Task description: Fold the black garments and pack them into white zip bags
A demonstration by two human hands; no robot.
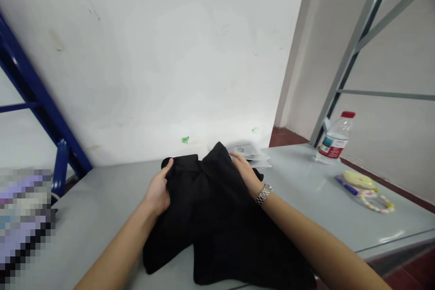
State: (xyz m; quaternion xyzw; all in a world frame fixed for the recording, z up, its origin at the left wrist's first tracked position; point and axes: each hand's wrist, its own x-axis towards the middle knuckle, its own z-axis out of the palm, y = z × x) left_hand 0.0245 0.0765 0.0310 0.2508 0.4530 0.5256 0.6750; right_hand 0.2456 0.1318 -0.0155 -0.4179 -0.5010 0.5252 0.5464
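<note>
A black pair of shorts lies partly spread on the grey table, its two legs pointing toward me. My left hand is closed on the left end of the waist, thumb on top and the other fingers hidden behind the cloth. On the other side, my right hand, with a metal watch on its wrist, grips the right part of the waist; some of its fingers are covered by fabric. Between the hands the waist is folded and raised to a peak.
White printed papers lie behind the shorts. On the right of the table stand a red-capped water bottle, a yellow item, a blue pen and a bead bracelet. A white wall rises behind.
</note>
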